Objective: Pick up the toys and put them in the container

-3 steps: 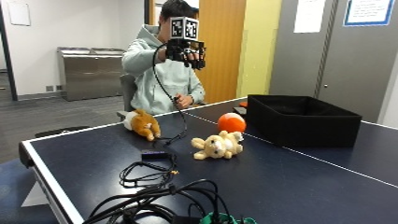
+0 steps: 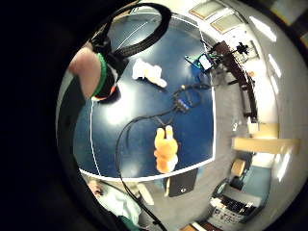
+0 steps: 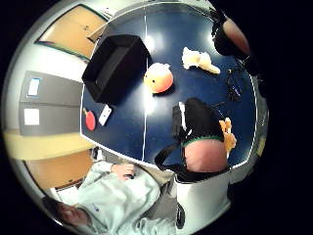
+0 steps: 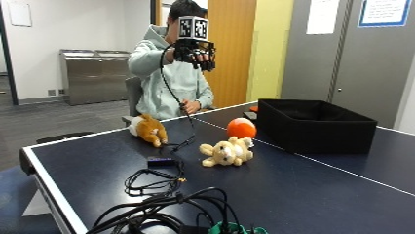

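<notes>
My gloved right hand (image 4: 195,51) is raised high above the table's far side, level with my head. Its fingers hang loosely curled and hold nothing. Three toys lie on the blue table (image 4: 311,190): an orange-and-white plush (image 4: 148,129) near the far edge, a cream plush (image 4: 227,152) in the middle and an orange ball (image 4: 241,128) beside it. The black container (image 4: 315,125) stands to the right of the ball. The palm views look down on the cream plush (image 2: 149,72), the orange plush (image 2: 166,149), the ball (image 3: 158,78) and the container (image 3: 112,66).
A tangle of black cables (image 4: 162,195) and a small black box (image 4: 160,160) lie on the near side of the table. A red paddle (image 3: 89,120) lies near the container. My bare left hand (image 4: 190,106) rests at the table's far edge.
</notes>
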